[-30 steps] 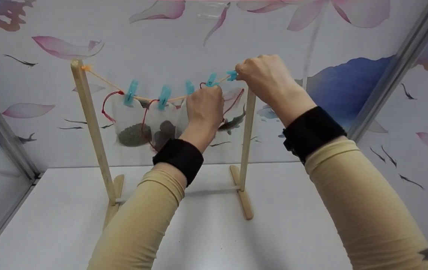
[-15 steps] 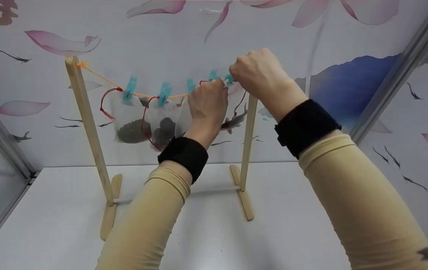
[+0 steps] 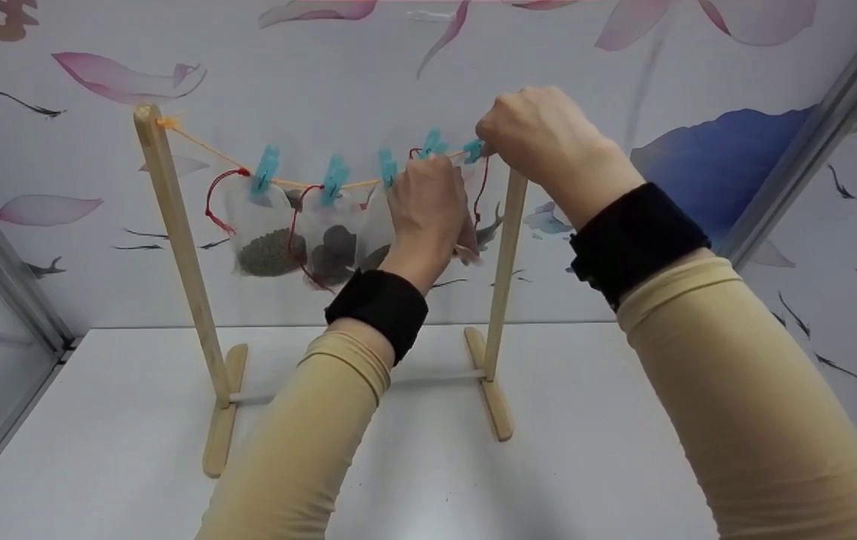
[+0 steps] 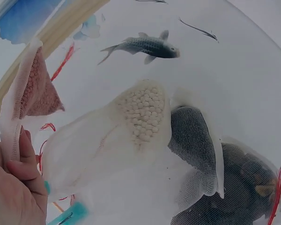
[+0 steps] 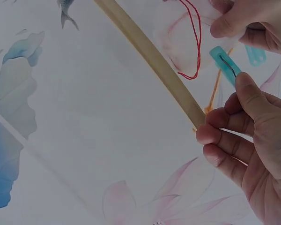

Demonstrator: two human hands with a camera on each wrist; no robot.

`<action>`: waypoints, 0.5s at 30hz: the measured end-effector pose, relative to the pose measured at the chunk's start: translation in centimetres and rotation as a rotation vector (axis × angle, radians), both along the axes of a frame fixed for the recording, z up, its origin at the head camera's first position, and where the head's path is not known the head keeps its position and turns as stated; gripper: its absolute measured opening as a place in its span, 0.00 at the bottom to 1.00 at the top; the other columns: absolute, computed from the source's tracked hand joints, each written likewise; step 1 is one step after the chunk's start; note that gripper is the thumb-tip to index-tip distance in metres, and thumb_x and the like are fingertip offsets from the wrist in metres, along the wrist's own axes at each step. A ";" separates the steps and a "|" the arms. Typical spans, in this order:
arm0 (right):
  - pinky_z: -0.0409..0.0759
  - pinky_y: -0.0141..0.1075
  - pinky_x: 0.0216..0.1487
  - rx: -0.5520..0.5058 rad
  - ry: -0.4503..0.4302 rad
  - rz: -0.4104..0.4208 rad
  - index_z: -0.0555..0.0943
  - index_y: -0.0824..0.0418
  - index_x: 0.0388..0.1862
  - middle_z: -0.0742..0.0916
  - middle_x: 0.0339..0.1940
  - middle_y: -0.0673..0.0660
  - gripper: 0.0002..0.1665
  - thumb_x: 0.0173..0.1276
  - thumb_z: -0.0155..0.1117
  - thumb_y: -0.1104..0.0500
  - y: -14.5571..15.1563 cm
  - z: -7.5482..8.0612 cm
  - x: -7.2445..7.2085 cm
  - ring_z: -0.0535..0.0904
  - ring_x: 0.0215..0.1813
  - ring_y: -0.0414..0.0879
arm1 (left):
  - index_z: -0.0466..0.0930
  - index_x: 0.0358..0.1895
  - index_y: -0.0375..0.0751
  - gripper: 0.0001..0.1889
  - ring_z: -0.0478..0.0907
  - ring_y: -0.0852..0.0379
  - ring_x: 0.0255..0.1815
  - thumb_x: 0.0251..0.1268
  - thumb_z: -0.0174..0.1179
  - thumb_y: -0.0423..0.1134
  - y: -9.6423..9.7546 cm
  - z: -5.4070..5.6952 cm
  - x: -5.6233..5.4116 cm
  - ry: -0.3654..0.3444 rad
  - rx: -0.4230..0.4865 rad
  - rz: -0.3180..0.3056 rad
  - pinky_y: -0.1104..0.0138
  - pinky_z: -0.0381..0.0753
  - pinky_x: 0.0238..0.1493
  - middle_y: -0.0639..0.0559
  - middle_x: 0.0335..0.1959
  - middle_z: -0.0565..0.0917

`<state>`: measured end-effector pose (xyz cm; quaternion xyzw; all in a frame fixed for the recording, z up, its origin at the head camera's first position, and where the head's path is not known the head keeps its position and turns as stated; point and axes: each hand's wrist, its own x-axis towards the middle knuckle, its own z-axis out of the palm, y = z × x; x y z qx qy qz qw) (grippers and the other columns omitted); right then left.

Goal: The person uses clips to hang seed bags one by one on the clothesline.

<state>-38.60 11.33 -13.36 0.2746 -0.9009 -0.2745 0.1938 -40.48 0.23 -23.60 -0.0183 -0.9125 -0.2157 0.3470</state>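
My left hand (image 3: 428,206) pinches the top of a white mesh drawstring pouch (image 4: 37,89) with reddish-brown contents, close under the orange cord (image 3: 207,144). Thumb and fingers of my right hand (image 3: 552,142) pinch a blue clothespin (image 5: 225,64) by its end, its other end toward the cord near the right post (image 5: 152,61). A red drawstring (image 5: 196,47) dangles beside it. Along the cord, several blue clothespins (image 3: 335,178) clip up similar pouches: one with greenish contents (image 3: 271,253), one with dark contents (image 3: 334,255), one with whitish pellets (image 4: 143,112), partly hidden in the head view.
The wooden stand has a left post (image 3: 181,255), a low white crossbar (image 3: 435,377) and flat feet (image 3: 499,411) on a white table (image 3: 585,465). Behind stands a white panel (image 3: 308,67) printed with petals and fish. Metal frame edges (image 3: 810,135) bound both sides.
Both hands have shifted slightly right and up in the head view, which moved a little too. The clothespin is still in my right hand; the reddish-brown pouch now shows beside my left hand.
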 end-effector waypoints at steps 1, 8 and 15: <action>0.87 0.45 0.44 0.010 0.007 -0.005 0.84 0.65 0.53 0.88 0.40 0.66 0.14 0.70 0.62 0.67 -0.1 -0.1 0.0 0.83 0.33 0.53 | 0.88 0.36 0.38 0.15 0.85 0.55 0.24 0.76 0.53 0.41 -0.1 -0.1 0.0 0.011 -0.004 -0.004 0.65 0.82 0.26 0.45 0.29 0.89; 0.81 0.38 0.32 0.077 0.087 -0.025 0.85 0.64 0.42 0.87 0.30 0.60 0.08 0.73 0.58 0.67 -1.0 -1.0 -0.4 0.66 0.24 0.44 | 0.88 0.41 0.48 0.12 0.74 0.57 0.18 0.75 0.56 0.46 -1.0 -1.5 -0.2 0.138 -0.076 0.024 0.67 0.66 0.20 0.50 0.24 0.87; 0.58 0.33 0.26 0.109 0.145 -0.035 0.84 0.62 0.30 0.76 0.19 0.53 0.14 0.75 0.54 0.68 -1.4 -1.5 -0.5 0.59 0.23 0.43 | 0.90 0.38 0.52 0.10 0.62 0.59 0.15 0.73 0.59 0.45 -1.4 -1.8 -0.3 0.208 -0.093 0.018 0.69 0.56 0.19 0.51 0.18 0.83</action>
